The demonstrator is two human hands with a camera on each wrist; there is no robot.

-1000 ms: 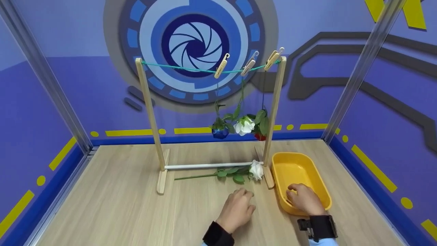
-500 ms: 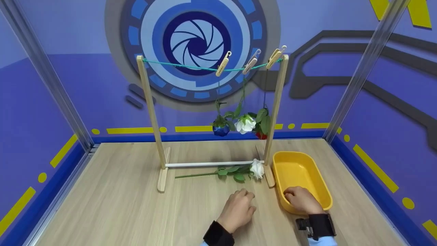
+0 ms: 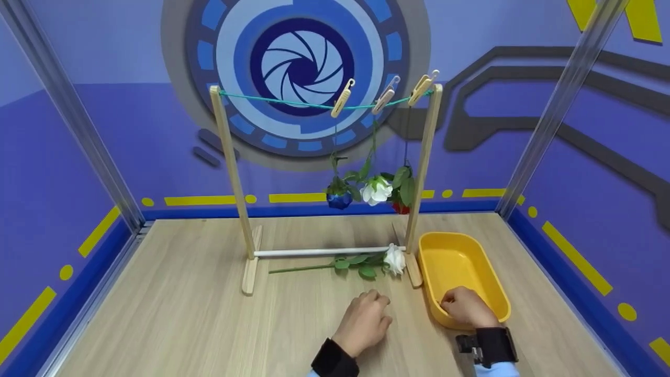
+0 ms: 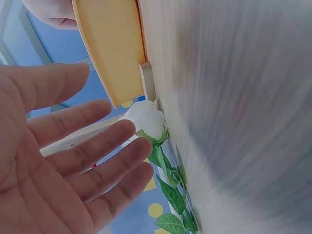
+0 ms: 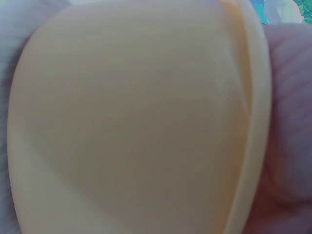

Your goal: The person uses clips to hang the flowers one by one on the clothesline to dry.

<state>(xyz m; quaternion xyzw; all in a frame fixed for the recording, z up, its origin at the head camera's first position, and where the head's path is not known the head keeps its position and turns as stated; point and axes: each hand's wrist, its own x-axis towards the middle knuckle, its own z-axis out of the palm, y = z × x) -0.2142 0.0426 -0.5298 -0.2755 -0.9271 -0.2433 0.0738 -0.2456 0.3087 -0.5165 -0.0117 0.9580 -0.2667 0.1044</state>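
Observation:
My left hand (image 3: 362, 322) rests over the table with its fingers loosely extended and nothing in its palm, as the left wrist view shows. Just beyond it lies a white artificial rose (image 3: 394, 260) with green leaves, its stem pointing left along the rack's foot bar. My right hand (image 3: 470, 308) reaches into the near end of a yellow plastic tub (image 3: 454, 246), fingers bent downward. A small tan bit shows at its fingertips, but I cannot tell what it holds there. In the right wrist view the tub's outer wall (image 5: 126, 117) hides the fingers.
A wooden rack (image 3: 229, 173) stands behind, with a green string between its posts. Clothespins (image 3: 343, 98) on the string hold a blue rose (image 3: 339, 199), a white rose (image 3: 376, 191) and a red rose (image 3: 401, 208) upside down. The tub stands beside the rack's right foot.
My right hand's fingers have drawn closer together inside the tub, with slight shifts of position. My left hand stays put. The head view has tilted a little.

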